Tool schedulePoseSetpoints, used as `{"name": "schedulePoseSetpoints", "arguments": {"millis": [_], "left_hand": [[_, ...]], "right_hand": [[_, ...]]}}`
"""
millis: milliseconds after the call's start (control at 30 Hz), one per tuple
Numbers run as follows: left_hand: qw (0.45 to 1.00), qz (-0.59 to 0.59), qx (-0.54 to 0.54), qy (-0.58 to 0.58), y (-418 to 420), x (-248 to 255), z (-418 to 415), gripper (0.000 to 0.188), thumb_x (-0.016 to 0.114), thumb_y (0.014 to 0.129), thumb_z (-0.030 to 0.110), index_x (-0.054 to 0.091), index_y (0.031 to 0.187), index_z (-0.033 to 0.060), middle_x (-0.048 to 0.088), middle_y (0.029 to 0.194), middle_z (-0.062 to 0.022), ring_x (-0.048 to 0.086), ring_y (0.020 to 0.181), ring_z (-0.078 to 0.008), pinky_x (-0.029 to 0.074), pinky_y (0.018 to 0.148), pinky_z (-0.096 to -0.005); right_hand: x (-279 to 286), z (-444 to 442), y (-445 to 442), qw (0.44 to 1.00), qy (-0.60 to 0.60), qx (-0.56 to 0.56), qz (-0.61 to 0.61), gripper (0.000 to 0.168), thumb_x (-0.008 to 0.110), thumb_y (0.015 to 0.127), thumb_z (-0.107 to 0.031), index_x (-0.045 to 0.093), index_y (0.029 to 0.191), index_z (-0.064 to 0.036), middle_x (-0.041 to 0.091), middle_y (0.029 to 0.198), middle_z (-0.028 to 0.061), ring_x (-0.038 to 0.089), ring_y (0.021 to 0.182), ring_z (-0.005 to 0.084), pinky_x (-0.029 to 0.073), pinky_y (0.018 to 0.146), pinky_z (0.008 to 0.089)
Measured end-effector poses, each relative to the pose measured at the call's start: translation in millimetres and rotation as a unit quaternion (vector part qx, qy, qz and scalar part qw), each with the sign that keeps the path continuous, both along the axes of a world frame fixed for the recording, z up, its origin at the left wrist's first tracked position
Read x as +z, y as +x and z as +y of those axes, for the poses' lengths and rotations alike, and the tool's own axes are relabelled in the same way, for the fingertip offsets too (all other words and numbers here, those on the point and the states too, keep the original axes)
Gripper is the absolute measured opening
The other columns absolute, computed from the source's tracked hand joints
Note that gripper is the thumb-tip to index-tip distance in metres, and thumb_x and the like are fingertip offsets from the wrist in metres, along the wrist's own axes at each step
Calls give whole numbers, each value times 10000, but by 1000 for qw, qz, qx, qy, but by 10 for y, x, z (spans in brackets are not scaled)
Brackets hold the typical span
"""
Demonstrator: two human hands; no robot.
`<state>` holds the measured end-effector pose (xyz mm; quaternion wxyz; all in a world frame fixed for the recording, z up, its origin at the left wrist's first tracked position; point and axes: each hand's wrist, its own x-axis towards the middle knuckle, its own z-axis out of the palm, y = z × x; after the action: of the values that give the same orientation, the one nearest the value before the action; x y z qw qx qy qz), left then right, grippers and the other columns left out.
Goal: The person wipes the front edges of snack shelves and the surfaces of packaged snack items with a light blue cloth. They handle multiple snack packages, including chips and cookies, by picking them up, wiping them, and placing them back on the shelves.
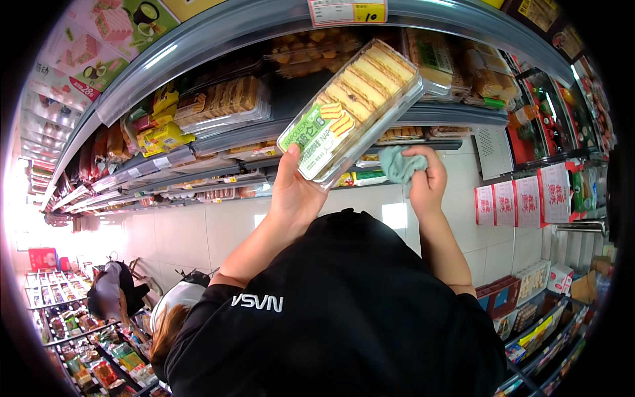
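Observation:
My left hand grips the lower end of a clear plastic box of layered cake slices. The box is tilted up to the right in front of the shelf, and a green and white label covers its lower part. To its right, my right hand holds a crumpled pale green cloth, apart from the box. Behind the box runs a dark shelf board. Brown layered cakes in clear boxes stand on it to the left, and packed cakes to the right.
A price tag hangs on the shelf edge above. Yellow snack packs lie at left. Red and white cartons stand at right beside produce crates. Two people are behind at lower left, one person bending over shelves of packets.

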<state>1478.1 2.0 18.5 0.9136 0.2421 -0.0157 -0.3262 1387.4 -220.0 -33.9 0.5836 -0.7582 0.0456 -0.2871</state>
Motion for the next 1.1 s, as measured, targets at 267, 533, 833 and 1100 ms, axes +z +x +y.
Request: {"name": "schedulePoseSetpoints", "arguments": {"millis": [267,533,833,1100], "left_hand": [[995,-89,-42,19,-36,65,-556,610,571,960,393,376,1444,78,496,1431,-119,463,1333,-283,375,1120,-476],[989,-140,-17,-40,-336,124,-1166,436,569,976,152,379,1357,57,573,1286,-145,612,1149,-292,531,962,-443],[994,-106,16,24,-681,-34,-1841,486,656,907,32,382,1304,102,531,1284,-74,535,1180,-169,445,1023,-344],[973,-177,-139,48,-765,-156,-2226,448,682,914,99,461,1300,52,562,1198,-43,521,1097,-124,421,981,-308]], "right_hand": [[32,-17,-131,983,144,111,0,808,693,898,-449,367,1456,37,600,1057,88,561,952,132,465,806,272],[310,-122,-271,975,218,50,-12,888,743,866,-397,278,1494,25,550,1233,99,493,1202,185,422,966,317],[437,-651,-434,959,281,20,2,835,757,847,-272,300,1490,2,516,1319,123,468,1253,204,366,1055,336],[584,-1623,-532,956,282,10,75,661,658,838,-105,413,1437,27,547,1329,134,548,1192,192,438,995,313]]}}
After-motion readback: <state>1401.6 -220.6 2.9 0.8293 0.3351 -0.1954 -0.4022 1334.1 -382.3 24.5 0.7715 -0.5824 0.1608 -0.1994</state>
